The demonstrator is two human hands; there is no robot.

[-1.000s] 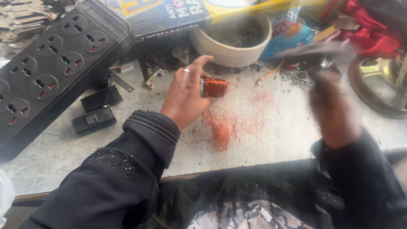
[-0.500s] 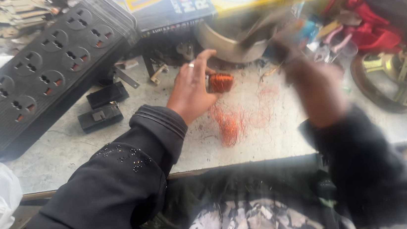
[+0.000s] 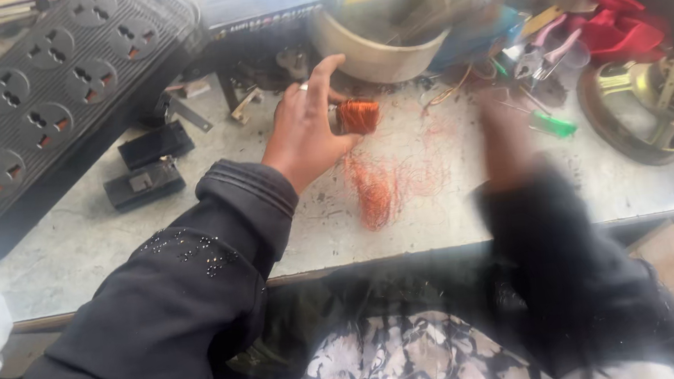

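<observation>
Head view: the left hand (image 3: 304, 131) pinches the copper coil (image 3: 360, 116) on the bench (image 3: 96, 254), beside loose wire (image 3: 382, 183). The blurred right hand (image 3: 509, 136) has swung down from the bowl (image 3: 373, 54); grip unreadable, unwinding seemingly underway.

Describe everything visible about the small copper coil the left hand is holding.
The copper coil is a small barrel-shaped winding of fine orange-red wire, lying on its side just above the grey bench top. The left hand pinches one end in its grip, thumb and fingers around it. Its other end faces right. A loose tangle of unwound wire of the same colour lies on the bench below it. Its core is hidden.
</observation>
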